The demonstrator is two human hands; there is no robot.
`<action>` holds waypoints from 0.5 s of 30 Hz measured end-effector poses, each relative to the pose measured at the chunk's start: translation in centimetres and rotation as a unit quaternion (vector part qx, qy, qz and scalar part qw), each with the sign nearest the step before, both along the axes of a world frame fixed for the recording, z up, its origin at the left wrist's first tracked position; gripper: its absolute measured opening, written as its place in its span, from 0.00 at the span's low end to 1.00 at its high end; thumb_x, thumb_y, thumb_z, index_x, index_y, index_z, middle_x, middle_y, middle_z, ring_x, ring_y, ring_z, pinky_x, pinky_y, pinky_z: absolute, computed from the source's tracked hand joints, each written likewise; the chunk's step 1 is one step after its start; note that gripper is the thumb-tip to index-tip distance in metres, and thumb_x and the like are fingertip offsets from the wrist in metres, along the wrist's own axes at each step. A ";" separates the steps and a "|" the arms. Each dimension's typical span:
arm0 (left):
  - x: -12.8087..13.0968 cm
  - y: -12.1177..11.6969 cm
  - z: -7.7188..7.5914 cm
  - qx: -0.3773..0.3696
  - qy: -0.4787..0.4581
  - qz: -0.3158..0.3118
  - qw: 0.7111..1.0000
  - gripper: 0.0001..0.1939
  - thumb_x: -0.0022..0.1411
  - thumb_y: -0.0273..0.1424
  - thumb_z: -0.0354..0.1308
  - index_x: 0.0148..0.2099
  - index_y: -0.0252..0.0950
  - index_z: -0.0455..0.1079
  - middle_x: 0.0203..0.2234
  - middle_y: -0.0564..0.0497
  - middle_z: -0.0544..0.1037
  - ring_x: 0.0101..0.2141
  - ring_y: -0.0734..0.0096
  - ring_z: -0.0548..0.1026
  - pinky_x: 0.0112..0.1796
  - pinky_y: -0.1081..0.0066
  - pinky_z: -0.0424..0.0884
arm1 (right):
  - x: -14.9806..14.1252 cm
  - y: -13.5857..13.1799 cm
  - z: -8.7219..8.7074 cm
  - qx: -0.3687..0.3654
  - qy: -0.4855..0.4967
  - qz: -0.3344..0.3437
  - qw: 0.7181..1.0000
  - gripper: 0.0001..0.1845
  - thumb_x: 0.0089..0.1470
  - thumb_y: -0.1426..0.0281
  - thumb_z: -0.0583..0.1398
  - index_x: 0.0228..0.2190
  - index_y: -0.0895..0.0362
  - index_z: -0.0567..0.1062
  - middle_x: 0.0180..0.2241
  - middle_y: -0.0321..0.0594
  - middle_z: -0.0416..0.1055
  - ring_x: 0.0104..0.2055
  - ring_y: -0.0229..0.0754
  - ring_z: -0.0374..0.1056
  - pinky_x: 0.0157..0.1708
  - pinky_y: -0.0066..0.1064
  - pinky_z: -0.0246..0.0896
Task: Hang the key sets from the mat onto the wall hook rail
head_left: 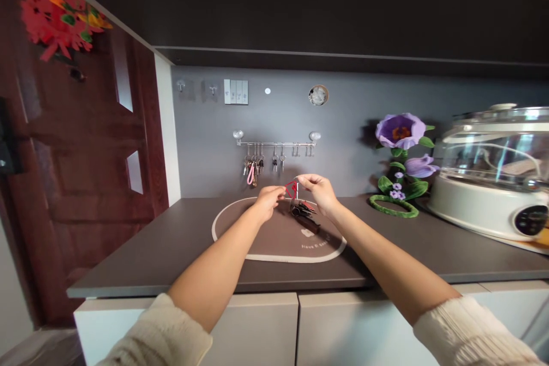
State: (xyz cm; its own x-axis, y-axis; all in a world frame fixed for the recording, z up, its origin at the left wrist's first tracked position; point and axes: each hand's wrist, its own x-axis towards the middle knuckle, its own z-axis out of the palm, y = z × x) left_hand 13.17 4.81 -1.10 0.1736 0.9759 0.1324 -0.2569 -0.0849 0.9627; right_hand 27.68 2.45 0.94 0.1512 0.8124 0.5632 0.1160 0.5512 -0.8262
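My left hand (270,201) pinches a thin red cord (291,187) above the mat. A little to its right, my right hand (318,189) has thumb and fingers closed on a small silver metal piece (297,189), too small to name surely. The cord runs up to that piece between both hands. Below them a bunch of dark keys (303,210) with a dark brown strap-like piece (311,226) lies on the brown oval mat (257,249). On the wall behind, a hook rail (277,144) carries several key sets, one with a pink loop (251,174).
A purple plush flower (401,131) with a green ring base stands at the right. Beside it sits a white appliance with a clear cover (493,148). A dark shelf (300,17) overhangs the counter (171,263). At the left is a brown door (81,171).
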 end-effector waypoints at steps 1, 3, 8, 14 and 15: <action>0.1 -0.1 -0.1 0.004 0.009 -0.011 1.000 0.05 0.43 0.30 0.59 0.25 0.34 0.69 0.22 0.53 0.71 0.25 0.78 0.65 0.30 0.73 0.54 | -0.1 0.1 0.2 -0.002 0.002 0.008 1.000 0.15 0.36 0.59 0.64 0.23 0.58 0.75 0.24 0.37 0.71 0.28 0.36 0.63 0.35 0.32 0.57; 0.2 -0.1 -0.2 0.015 0.021 -0.028 0.999 0.06 0.42 0.30 0.58 0.26 0.35 0.70 0.23 0.53 0.72 0.25 0.78 0.66 0.30 0.73 0.54 | -0.4 0.3 0.6 -0.003 0.016 0.025 1.000 0.14 0.36 0.59 0.64 0.23 0.58 0.74 0.23 0.36 0.70 0.27 0.34 0.62 0.34 0.31 0.58; 0.4 0.2 -0.3 0.046 0.025 -0.029 0.998 0.07 0.43 0.31 0.59 0.29 0.36 0.70 0.25 0.53 0.73 0.26 0.79 0.66 0.29 0.75 0.55 | -0.8 1.0 1.4 -0.031 0.060 0.067 0.995 0.15 0.34 0.60 0.65 0.24 0.58 0.72 0.25 0.35 0.69 0.27 0.33 0.63 0.34 0.30 0.60; 0.3 0.6 -0.3 0.044 0.017 -0.002 0.999 0.08 0.43 0.31 0.59 0.31 0.36 0.70 0.27 0.53 0.73 0.24 0.80 0.66 0.27 0.76 0.55 | -0.8 2.3 2.6 -0.047 0.081 0.062 0.994 0.16 0.32 0.60 0.66 0.24 0.57 0.71 0.22 0.34 0.67 0.24 0.33 0.62 0.30 0.30 0.62; 0.3 0.6 -0.3 0.041 0.015 0.001 0.999 0.08 0.43 0.30 0.59 0.31 0.36 0.70 0.27 0.53 0.74 0.24 0.81 0.66 0.26 0.76 0.55 | -0.8 2.7 2.8 -0.048 0.085 0.052 0.994 0.16 0.32 0.60 0.66 0.23 0.57 0.71 0.22 0.34 0.67 0.24 0.33 0.62 0.29 0.30 0.62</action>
